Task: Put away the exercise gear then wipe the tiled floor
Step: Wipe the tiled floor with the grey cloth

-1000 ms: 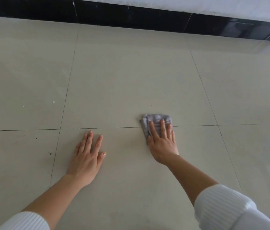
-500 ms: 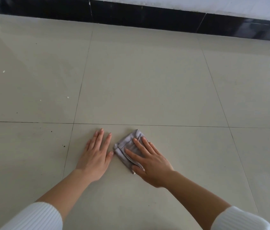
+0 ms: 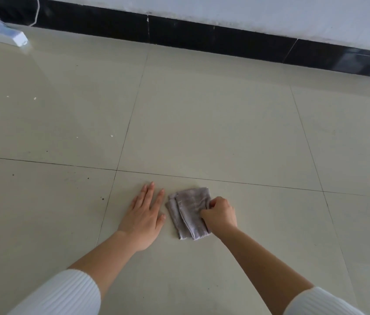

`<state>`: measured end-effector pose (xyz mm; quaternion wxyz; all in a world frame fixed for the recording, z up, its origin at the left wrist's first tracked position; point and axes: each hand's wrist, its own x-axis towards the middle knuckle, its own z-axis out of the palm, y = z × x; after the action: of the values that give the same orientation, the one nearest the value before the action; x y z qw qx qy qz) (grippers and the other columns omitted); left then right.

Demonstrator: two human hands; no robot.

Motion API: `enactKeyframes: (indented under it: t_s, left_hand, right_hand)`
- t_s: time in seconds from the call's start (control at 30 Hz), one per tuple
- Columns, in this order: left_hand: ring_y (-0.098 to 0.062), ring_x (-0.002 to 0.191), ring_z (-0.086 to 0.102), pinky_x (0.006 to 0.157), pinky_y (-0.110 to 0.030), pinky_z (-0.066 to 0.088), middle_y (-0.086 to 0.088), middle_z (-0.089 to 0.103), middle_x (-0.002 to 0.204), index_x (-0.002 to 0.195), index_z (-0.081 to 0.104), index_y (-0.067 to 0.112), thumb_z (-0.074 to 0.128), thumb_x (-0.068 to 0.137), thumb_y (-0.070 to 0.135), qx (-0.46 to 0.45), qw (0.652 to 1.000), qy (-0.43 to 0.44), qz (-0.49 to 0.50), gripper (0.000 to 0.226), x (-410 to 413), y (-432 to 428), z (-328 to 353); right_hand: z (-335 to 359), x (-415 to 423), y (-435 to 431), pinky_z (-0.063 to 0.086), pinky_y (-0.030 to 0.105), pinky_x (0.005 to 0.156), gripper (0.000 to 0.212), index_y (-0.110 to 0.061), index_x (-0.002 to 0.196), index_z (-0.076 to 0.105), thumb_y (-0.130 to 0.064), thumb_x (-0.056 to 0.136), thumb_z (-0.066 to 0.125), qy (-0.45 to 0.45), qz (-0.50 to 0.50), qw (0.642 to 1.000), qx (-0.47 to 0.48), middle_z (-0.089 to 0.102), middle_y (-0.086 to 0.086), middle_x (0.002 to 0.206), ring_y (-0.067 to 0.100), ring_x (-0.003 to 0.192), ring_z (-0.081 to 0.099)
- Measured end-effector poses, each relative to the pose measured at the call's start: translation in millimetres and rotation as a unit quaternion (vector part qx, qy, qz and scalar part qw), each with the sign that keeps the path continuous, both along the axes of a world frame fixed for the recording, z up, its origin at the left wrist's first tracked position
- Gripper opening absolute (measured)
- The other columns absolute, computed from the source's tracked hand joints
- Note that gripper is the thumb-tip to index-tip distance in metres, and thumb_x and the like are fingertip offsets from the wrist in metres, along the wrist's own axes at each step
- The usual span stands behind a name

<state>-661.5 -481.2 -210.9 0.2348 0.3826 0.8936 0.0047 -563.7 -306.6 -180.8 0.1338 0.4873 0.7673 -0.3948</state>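
Note:
A folded grey cloth (image 3: 187, 212) lies flat on the beige tiled floor (image 3: 202, 123), just below a grout line. My right hand (image 3: 220, 215) sits on the cloth's right edge with fingers curled, pinching the fabric. My left hand (image 3: 144, 218) rests flat on the tile just left of the cloth, fingers straight and spread, not touching it. Both forearms are bare, with white ribbed sleeves pushed up. No exercise gear shows in view.
A black skirting band (image 3: 202, 35) runs along the base of the white wall at the top. A white flat object (image 3: 0, 34) with a thin cord lies at the far upper left. Small specks and crumbs dot the left tiles (image 3: 35, 98).
My right hand slid the cloth left to beside my left hand, then went from flat pressing to curled, pinching its right edge. The left hand stayed planted. The view shifted left.

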Motion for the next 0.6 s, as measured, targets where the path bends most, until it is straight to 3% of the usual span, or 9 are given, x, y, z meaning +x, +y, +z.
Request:
enactKeyframes:
  t_s: [0.13,0.27,0.43,0.6]
  left_hand:
    - [-0.022,0.145,-0.018,0.118,-0.035,-0.002,-0.009,-0.022,0.156,0.151,-0.01,0.019,0.015,0.099,0.045,-0.028,0.999,-0.035,0.008,0.063,-2,-2,15]
    - [-0.022,0.146,-0.013,0.119,-0.035,0.001,-0.009,-0.022,0.157,0.151,-0.009,0.02,0.023,0.101,0.04,-0.024,0.995,-0.082,0.06,0.062,-7,-23,73]
    - [-0.023,0.147,-0.005,0.118,-0.036,0.009,-0.007,-0.016,0.158,0.152,-0.007,0.021,0.025,0.102,0.039,0.027,0.973,-0.1,0.204,0.062,-7,-78,209]
    - [-0.023,0.147,-0.002,0.117,-0.035,0.013,-0.007,-0.012,0.159,0.152,-0.004,0.022,0.027,0.102,0.038,0.074,0.939,-0.078,0.328,0.061,-2,-159,383]
  right_hand:
    - [24,-18,0,0.034,0.024,0.05,0.01,-0.012,0.069,0.05,-0.004,0.07,0.054,0.015,0.024,1.0,-0.008,0.051,0.002,0.073,0.018,0.062,0.045]
    - [91,-38,-25,0.035,0.022,0.048,0.009,-0.011,0.074,0.054,-0.01,0.08,0.06,0.035,0.073,0.996,-0.037,0.05,0.001,0.065,0.015,0.057,0.045]
    - [214,-63,-87,0.037,0.022,0.05,0.004,-0.007,0.08,0.059,-0.005,0.077,0.06,0.012,0.174,0.984,-0.034,0.055,0.002,0.069,0.015,0.059,0.05]
    - [383,-95,-172,0.037,0.021,0.05,0.014,-0.006,0.084,0.063,-0.018,0.085,0.058,0.036,0.284,0.957,-0.047,0.054,-0.002,0.064,0.012,0.057,0.05]
